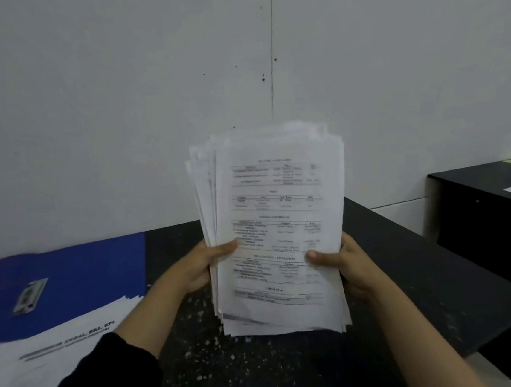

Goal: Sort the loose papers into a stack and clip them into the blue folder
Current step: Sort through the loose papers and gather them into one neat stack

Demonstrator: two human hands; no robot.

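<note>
I have the sheaf of papers [278, 231] upright above the worktop [264, 364], my left hand [203, 268] and right hand [341, 266] clamped on its sides; edges uneven (squaring unfinished). The blue folder [77, 272] lies open at left, nothing clipped yet.

left hand [206, 266] raised, right hand [345, 265] raised; each grip closed

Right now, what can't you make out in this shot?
- Stack of papers: print too blurred to read, head view.
- Right hand: fingers hidden behind the stack.
- Blue folder: cut off by left edge, partly covered by loose sheets; clip blurred.
</note>
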